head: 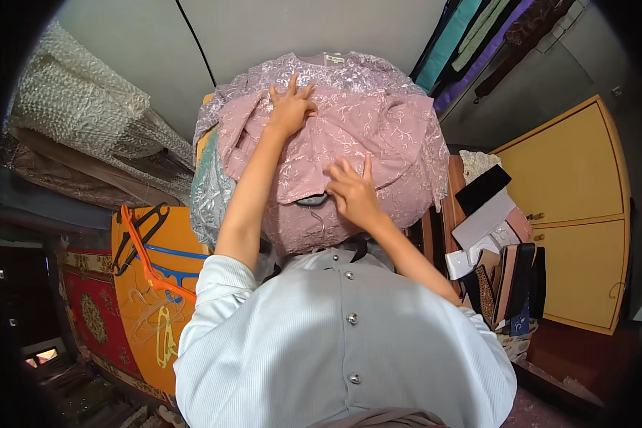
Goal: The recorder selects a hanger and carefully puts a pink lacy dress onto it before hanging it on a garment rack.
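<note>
A pink embroidered lace garment (353,120) lies partly folded in front of me, its shiny neckline part (348,69) with a sewn label at the far side. My left hand (293,109) rests on its upper left area with fingers spread. Nearer to me, my right hand (356,193) touches the front edge of the folded layer, fingers apart. A dark object (313,200), too covered to name, peeks out beneath that edge, left of the right hand. Silvery-green fabric (211,198) shows under the garment at the left.
Orange, blue, black and yellow hangers (158,278) lie on an orange surface at left. Beaded clothes (96,101) hang above them. At right, several folded cloths and boxes (487,235) sit beside a yellow cabinet (562,214). More clothes (455,48) hang by the far wall.
</note>
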Demonstrator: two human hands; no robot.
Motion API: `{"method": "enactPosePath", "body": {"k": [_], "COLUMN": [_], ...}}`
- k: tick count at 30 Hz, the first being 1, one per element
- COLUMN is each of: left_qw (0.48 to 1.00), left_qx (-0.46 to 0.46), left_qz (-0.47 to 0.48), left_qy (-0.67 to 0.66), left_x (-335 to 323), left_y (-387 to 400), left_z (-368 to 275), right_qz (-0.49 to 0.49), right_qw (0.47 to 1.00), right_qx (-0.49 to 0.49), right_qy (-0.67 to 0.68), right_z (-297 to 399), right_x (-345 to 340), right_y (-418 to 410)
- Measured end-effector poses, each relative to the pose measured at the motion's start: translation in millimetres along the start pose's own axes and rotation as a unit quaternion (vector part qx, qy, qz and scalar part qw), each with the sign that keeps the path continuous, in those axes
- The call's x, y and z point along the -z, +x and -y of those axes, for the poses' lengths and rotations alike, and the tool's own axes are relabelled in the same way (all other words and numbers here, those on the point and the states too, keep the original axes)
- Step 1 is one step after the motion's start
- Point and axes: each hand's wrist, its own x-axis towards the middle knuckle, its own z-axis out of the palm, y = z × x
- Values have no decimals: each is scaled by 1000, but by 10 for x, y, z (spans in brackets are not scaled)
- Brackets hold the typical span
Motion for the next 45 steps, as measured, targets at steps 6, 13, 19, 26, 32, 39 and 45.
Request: {"method": "enactPosePath", "body": {"k": [6,13,19,26,32,39,45], "left_qw": [1000,994,984,976,962,953,949], "left_qx": [-2,23,133,192,199,196,153], "left_qz": [-13,-78,-57,-58,-141,-206,-250], "left_qy": [6,-69,-105,-85,-126,-103,-115], "left_x": [20,213,705,563,364,404,718], "left_y": [14,-336,-1341,-2027,-1910,-1628,-1458], "left_z": [-106,-195,-398,-385,-239,-120,-194], "right_qz": [17,-27,45,-16,-49,-95,-81], "right_qw": [999,998,998,994,992,985,989], "right_qx": [-50,-49,14,60,75,79,36], "right_qy": [1,-1,-51,-90,-87,-118,-119], "right_z": [27,-55,-96,-89,-57,-28,254], "right_x": [37,-193,-294,-606,-515,-57,546], "right_y": [-188,-410,-540,-444,-263,-234,111]}}
